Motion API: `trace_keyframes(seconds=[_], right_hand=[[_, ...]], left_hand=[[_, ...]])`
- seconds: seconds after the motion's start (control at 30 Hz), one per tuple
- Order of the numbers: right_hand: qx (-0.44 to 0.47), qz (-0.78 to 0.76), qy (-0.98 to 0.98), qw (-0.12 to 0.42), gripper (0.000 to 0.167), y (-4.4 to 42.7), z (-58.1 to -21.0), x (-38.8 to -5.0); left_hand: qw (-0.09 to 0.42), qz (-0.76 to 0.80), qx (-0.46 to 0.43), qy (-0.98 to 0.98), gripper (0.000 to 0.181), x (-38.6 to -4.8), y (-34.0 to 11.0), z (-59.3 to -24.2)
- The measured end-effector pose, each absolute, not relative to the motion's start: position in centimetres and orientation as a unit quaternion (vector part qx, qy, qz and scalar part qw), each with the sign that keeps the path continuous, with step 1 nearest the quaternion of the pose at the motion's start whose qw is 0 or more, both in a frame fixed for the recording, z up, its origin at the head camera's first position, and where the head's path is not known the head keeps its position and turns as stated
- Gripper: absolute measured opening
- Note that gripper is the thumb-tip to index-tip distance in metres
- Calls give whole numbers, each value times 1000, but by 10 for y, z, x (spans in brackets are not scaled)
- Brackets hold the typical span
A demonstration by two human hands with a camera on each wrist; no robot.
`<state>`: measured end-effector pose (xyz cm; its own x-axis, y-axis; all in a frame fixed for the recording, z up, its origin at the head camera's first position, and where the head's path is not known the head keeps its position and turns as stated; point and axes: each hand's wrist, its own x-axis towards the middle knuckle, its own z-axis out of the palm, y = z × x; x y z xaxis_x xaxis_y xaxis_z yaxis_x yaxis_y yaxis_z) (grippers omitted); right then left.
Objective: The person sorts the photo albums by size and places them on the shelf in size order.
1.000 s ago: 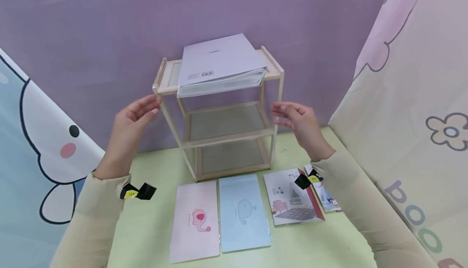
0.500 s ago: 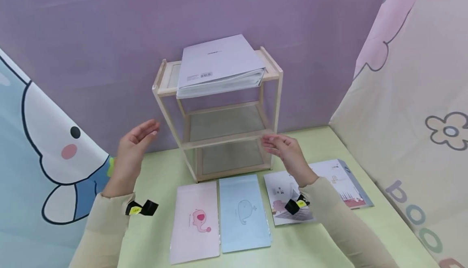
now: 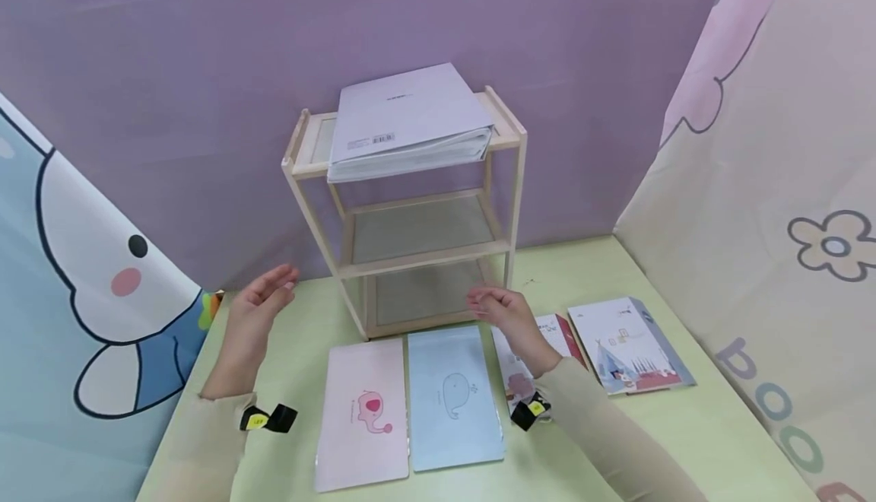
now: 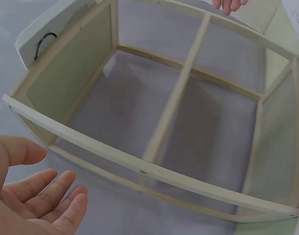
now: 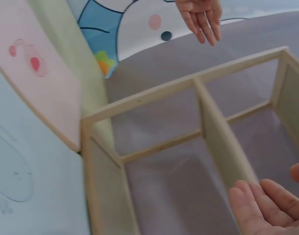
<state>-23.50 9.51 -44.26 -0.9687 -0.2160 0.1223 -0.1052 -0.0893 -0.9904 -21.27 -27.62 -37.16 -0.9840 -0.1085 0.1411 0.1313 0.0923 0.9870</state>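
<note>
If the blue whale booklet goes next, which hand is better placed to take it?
Probably the right hand: in the head view it appears close to the blue whale booklet, and empty. The left hand, also empty, is farther away, nearer the pink elephant booklet.

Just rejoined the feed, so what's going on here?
A person's left hand and right hand are open, holding nothing, near a wooden rack. A thick white book lies on top of it, overhanging the front. On the green table in front lie a pink booklet, a blue booklet, a red-edged booklet partly hidden behind the right hand, and a grey-edged booklet.
</note>
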Motion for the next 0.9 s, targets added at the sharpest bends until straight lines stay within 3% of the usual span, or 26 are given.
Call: trace_keyframes(seconds=[0.33,0.53,0.9], right_hand=[[-97,-708,693,93,33,69,-471,-230],[-105,-702,698,88,30,58,-483,-228],[-93,-687,712,114,27,41,-467,-204]], left_hand=[[65,-680,24,-730,45,-209,-277,-415],[60,-684,38,-726,41,-207,-275,-434],[38,-685,73,-724,43,-200,-270,-463]])
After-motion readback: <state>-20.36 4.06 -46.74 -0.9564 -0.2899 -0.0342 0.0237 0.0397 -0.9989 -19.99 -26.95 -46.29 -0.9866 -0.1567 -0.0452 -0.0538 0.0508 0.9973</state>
